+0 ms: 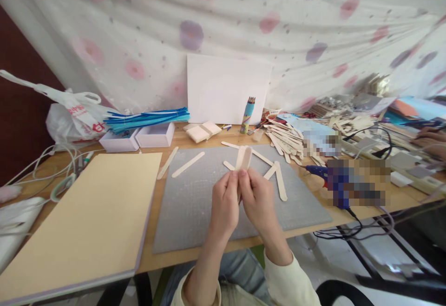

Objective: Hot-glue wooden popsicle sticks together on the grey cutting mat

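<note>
Together, left hand (225,200) and right hand (258,199) grasp sticks (244,158) over the mat (190,213), just below the frame's centre.

Flowered sheeting (230,27), wooden table (148,250), pale floor (310,266)

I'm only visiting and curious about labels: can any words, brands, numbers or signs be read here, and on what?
No text reads clearly.
White plastic carrier bag: red printed characters, too blurred to read.
Cylindrical teal pencil tube with patterned lower part: any lettering is too small to read.
Grey rectangular cutting mat: faint markings, no legible numbers.
Pale flat wooden sticks in the left hand and right hand: no writing visible.
</note>
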Demonstrator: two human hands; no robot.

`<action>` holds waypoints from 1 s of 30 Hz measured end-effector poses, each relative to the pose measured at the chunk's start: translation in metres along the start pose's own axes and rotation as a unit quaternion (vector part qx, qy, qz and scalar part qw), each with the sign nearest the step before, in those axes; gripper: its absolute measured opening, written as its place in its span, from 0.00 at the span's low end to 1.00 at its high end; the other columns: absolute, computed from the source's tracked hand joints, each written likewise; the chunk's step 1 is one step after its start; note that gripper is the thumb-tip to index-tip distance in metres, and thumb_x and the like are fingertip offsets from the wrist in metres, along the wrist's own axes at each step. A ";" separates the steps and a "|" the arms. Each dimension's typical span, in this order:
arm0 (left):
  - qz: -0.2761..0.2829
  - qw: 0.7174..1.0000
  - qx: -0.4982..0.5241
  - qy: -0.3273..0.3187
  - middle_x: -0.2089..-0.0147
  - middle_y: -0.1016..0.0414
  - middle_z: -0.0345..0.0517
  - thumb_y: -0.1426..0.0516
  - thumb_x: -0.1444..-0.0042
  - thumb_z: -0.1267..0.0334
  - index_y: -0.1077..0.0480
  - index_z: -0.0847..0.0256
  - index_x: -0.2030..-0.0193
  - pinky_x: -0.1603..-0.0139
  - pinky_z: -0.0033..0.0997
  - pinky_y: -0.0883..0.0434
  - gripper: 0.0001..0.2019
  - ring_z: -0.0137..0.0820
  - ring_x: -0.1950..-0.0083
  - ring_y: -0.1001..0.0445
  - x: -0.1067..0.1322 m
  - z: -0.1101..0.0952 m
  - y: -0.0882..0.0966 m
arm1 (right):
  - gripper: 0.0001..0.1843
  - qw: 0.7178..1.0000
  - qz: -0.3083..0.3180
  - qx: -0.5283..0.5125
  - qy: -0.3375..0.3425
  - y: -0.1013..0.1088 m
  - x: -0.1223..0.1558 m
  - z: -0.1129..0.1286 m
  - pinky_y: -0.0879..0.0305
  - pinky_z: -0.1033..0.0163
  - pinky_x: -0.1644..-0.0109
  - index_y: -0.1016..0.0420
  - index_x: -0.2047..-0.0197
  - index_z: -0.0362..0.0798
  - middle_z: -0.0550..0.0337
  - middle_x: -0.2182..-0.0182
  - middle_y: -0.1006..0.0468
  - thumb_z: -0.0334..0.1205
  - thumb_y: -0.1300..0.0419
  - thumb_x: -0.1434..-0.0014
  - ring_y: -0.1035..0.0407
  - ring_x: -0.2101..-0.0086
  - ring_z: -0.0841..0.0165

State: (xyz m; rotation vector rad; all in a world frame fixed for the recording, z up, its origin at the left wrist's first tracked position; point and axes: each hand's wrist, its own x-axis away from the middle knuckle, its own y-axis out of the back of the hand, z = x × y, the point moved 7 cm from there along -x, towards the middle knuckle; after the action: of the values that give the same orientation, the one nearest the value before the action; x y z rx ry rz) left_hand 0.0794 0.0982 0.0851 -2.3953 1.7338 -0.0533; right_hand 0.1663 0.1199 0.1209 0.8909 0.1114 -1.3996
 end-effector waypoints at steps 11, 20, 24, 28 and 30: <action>0.135 0.990 0.011 0.028 0.76 0.42 0.34 0.51 0.34 0.49 0.40 0.57 0.74 0.71 0.28 0.41 0.20 0.26 0.74 0.43 0.014 -0.011 -0.005 | 0.22 0.980 0.020 -0.186 -0.071 0.010 0.015 -0.006 0.50 0.68 0.80 0.44 0.76 0.51 0.69 0.84 0.39 0.48 0.54 0.30 0.46 0.83 0.74; 0.106 0.993 0.008 0.044 0.73 0.38 0.37 0.49 0.36 0.46 0.38 0.57 0.72 0.68 0.27 0.36 0.19 0.28 0.71 0.38 0.015 -0.001 -0.002 | 0.23 0.966 0.041 -0.232 -0.105 0.005 0.016 -0.012 0.49 0.68 0.79 0.46 0.75 0.52 0.68 0.82 0.41 0.51 0.55 0.30 0.46 0.82 0.73; 0.000 0.999 -0.027 0.020 0.71 0.34 0.39 0.52 0.35 0.44 0.38 0.55 0.71 0.65 0.30 0.33 0.19 0.31 0.68 0.34 0.012 0.007 0.012 | 0.20 0.991 0.063 -0.084 -0.077 -0.005 0.028 -0.005 0.47 0.67 0.75 0.46 0.74 0.52 0.67 0.80 0.39 0.46 0.55 0.30 0.42 0.78 0.71; -0.059 0.995 -0.080 -0.006 0.74 0.37 0.37 0.54 0.34 0.45 0.42 0.54 0.72 0.67 0.31 0.35 0.19 0.32 0.70 0.36 0.014 0.008 0.023 | 0.17 0.992 0.097 0.031 -0.078 -0.021 0.042 0.000 0.52 0.65 0.77 0.45 0.72 0.52 0.66 0.81 0.36 0.44 0.57 0.30 0.42 0.81 0.70; -0.054 0.993 -0.106 -0.013 0.74 0.37 0.37 0.54 0.34 0.45 0.41 0.54 0.72 0.68 0.31 0.36 0.19 0.32 0.71 0.36 0.018 0.008 0.025 | 0.18 0.993 0.094 0.038 -0.063 -0.022 0.043 0.002 0.53 0.65 0.78 0.46 0.74 0.52 0.66 0.82 0.36 0.42 0.57 0.31 0.43 0.82 0.71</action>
State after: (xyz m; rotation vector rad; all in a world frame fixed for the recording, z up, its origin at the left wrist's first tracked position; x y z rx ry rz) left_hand 0.0623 0.0743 0.0716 -2.6252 1.6735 0.1544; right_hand 0.1553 0.0858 0.0878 0.8496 -0.1195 -1.2873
